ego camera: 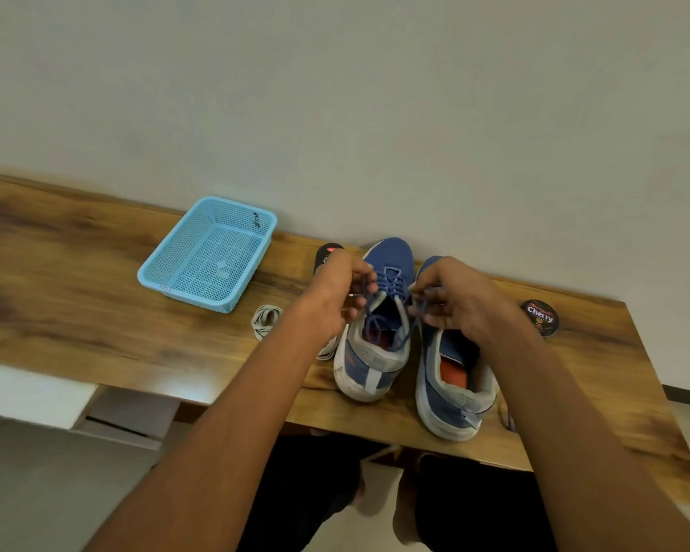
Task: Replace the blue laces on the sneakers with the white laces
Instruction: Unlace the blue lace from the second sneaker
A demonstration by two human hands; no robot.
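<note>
A: Where's the grip?

B: At frame centre, the left hand and right hand each pinch an end of the blue lace on the left sneaker.

A: How will it handle?

B: Probably soft, light, limp; pull near the eyelets. White laces lie coiled left, before the basket.

Plain room: wooden table against a bare wall, shoe-polish tin.
</note>
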